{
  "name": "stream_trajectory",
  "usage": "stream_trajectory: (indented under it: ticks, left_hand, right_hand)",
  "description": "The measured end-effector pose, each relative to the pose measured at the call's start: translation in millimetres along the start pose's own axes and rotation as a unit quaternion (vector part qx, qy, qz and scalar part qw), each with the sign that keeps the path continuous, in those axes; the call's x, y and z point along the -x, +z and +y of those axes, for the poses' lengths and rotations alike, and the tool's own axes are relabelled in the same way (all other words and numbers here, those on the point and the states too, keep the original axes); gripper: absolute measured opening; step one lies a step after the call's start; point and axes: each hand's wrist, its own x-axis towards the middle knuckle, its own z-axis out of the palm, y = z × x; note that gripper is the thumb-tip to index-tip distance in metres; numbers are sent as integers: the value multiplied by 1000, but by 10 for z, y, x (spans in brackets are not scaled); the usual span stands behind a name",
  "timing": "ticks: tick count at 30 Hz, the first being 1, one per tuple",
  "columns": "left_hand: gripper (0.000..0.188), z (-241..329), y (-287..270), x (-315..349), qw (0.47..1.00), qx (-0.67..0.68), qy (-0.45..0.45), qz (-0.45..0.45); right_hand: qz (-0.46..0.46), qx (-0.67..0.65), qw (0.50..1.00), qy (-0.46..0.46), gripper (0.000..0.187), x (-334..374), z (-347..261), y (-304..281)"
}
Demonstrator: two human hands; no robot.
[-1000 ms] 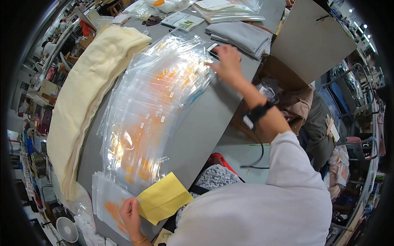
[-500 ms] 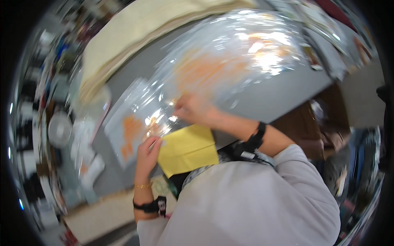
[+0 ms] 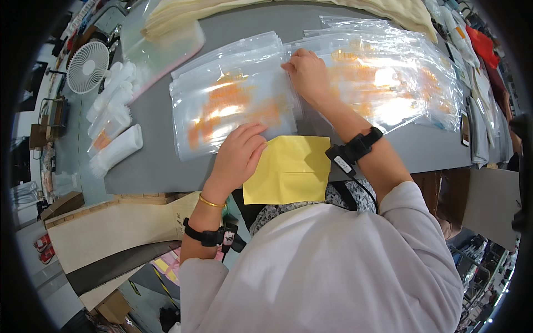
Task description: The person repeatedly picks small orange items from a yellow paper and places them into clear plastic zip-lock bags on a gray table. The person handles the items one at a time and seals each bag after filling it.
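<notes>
A pile of clear plastic bags point(image 3: 189, 100) with orange print lies flat on the grey table in front of me. My right hand point(image 3: 311, 76) is closed at the pile's upper right edge, thumb and fingertips pinched on a bag's rim. At the pile's lower edge rests my left hand point(image 3: 240, 155), fingers stretched out on the plastic, thumb beside the yellow sheet point(image 3: 288, 175). That folded-looking sheet lies at the table's near edge, overhanging toward my lap. To the right spreads a second, looser pile of printed clear bags point(image 3: 383, 72), partly behind my right hand.
Cream-coloured cloth point(image 3: 333, 4) lines the table's far side. Rolled white plastic bundles point(image 3: 116, 147) sit at the left edge, below a clear sheet with a pink rim point(image 3: 166, 61). A phone point(image 3: 464, 129) lies at the right. A white fan point(image 3: 88, 66) stands beyond the left side.
My view has turned and steadied, so the table appears level. My right hand has moved up and away from the yellow sheet to the bag pile's edge; my left hand now lies on the bags.
</notes>
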Motion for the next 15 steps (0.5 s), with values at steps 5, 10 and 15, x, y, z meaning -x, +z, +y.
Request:
stream_trajectory:
  ticks: [5,10,15]
  left_hand:
    - [7,17,-1,-82,999,30,-39,0]
    - [14,37,22,-144,930,218,-294,-25]
    - [20,139,201,-352,838,393,-378,6]
  right_hand:
    - [45,-57,997,-18,17,4,573,-371]
    - [-3,46,994,99,25,-363,1986,-1078]
    - [77,127,989,25,29,-102,1563,-1474]
